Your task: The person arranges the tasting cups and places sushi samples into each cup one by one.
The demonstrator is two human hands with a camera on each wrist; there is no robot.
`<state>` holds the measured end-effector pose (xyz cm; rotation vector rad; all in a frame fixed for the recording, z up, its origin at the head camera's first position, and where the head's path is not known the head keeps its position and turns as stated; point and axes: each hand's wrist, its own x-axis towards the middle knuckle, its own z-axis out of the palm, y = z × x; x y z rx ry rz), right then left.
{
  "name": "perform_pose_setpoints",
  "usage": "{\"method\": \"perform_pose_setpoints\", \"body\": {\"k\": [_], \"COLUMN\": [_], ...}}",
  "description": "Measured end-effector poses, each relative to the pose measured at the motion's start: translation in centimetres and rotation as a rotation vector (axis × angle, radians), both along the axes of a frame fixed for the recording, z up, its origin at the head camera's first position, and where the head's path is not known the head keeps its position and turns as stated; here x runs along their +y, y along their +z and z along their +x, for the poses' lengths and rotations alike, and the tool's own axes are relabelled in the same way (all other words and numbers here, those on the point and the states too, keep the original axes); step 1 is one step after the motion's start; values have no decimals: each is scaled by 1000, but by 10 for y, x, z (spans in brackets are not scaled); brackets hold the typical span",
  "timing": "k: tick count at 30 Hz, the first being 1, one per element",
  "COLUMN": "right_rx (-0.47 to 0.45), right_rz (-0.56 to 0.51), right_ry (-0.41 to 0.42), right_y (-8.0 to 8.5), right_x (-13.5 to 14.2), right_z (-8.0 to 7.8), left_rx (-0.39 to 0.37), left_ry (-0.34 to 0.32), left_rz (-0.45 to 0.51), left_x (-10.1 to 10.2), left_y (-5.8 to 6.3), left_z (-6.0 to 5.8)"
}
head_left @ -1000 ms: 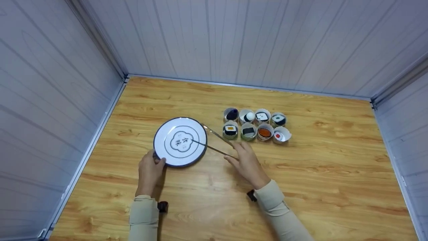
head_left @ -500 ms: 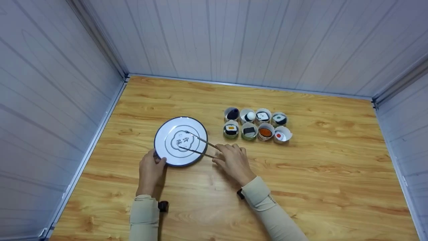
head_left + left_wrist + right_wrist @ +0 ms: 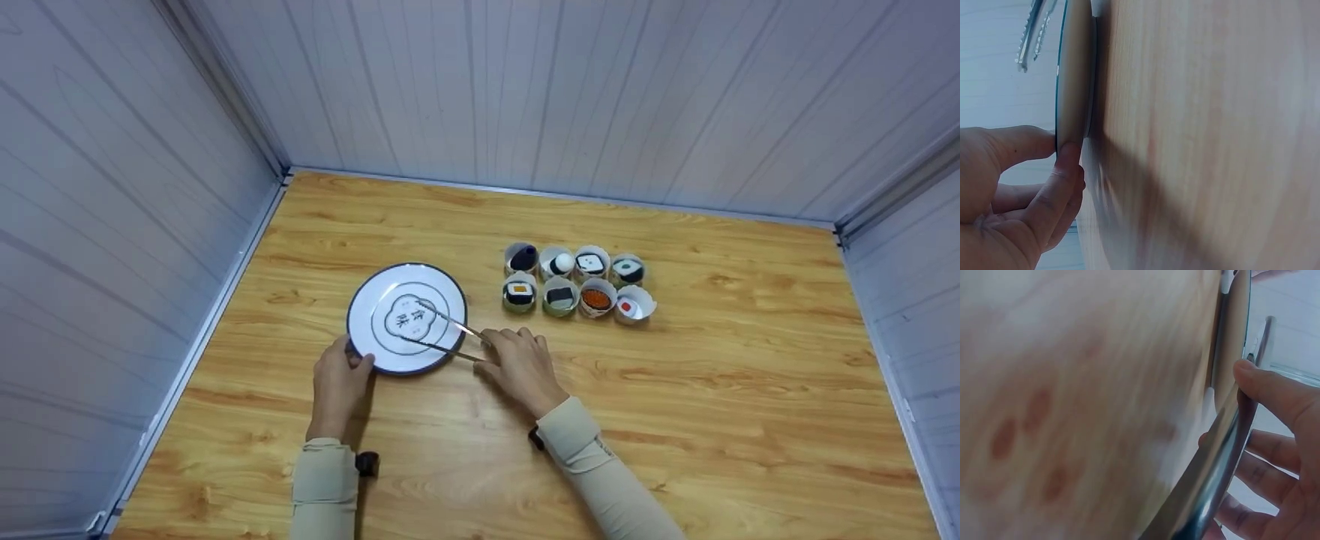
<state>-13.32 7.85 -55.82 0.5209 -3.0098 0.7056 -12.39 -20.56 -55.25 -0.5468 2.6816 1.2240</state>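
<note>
A white plate (image 3: pixel 367 315) with a dark blue rim and dark printed characters lies on the wooden table. My left hand (image 3: pixel 337 386) pinches its near left rim, thumb on top and fingers beneath, as the left wrist view shows. In my right hand (image 3: pixel 523 369) is a pair of metal tongs (image 3: pixel 1207 478), gripped between thumb and fingers. The two arms of the tongs stand apart, their tips over the middle of the plate with nothing between them. Serrated tips (image 3: pixel 1027 45) show above the plate in the left wrist view.
Right of the plate, several small paper cups stand in two rows, holding sushi-like pieces. Among them are an orange-topped piece (image 3: pixel 597 298), a white and black piece (image 3: pixel 590 262) and a dark purple piece (image 3: pixel 523 258). Pale panel walls (image 3: pixel 510 90) border the table.
My right hand has moved left, bringing the tongs from the plate's right edge to over its middle. The left hand stays on the plate rim.
</note>
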Motion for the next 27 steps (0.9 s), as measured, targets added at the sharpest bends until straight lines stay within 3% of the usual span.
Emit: {"method": "perform_pose_setpoints", "body": {"k": [11, 18, 27], "right_rx": [10, -1, -23], "right_rz": [21, 28, 8], "right_ry": [9, -2, -10], "right_y": [-4, -6, -6], "right_x": [-1, -1, 5], "right_z": [-1, -1, 1], "left_rx": [-1, 31, 100], "left_ry": [8, -3, 34], "left_rz": [1, -8, -48], "left_x": [0, 0, 1], "left_y": [-2, -5, -3], "left_z": [-2, -2, 5]}}
